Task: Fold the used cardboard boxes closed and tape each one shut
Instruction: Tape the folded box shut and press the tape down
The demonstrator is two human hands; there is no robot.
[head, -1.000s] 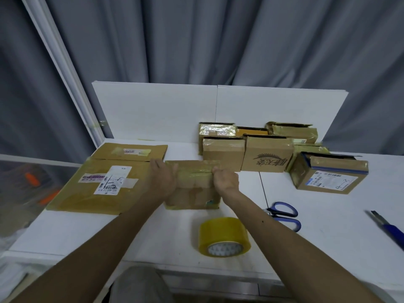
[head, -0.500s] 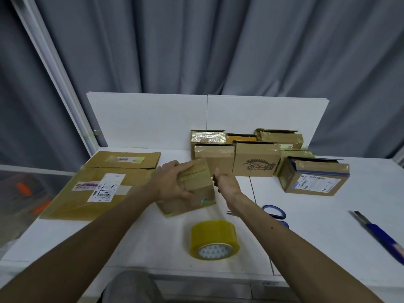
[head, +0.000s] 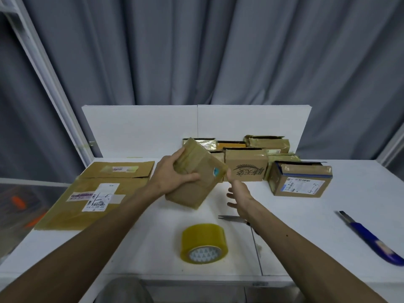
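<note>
My left hand grips a small taped cardboard box and holds it tilted above the white table, one corner pointing up. My right hand is beside the box's right edge, fingers spread and relaxed, holding nothing. A roll of yellowish packing tape lies on the table in front of me. Several closed boxes stand in a cluster at the back, and one labelled box sits to their right.
Two flattened cardboard pieces with shipping labels lie at the left. Scissors are partly hidden under my right forearm. A blue utility knife lies at the right. A white board stands behind the boxes.
My left hand has lifted the small box off the table and tilted it up. My right hand has let go of it and now hovers open beside it.
</note>
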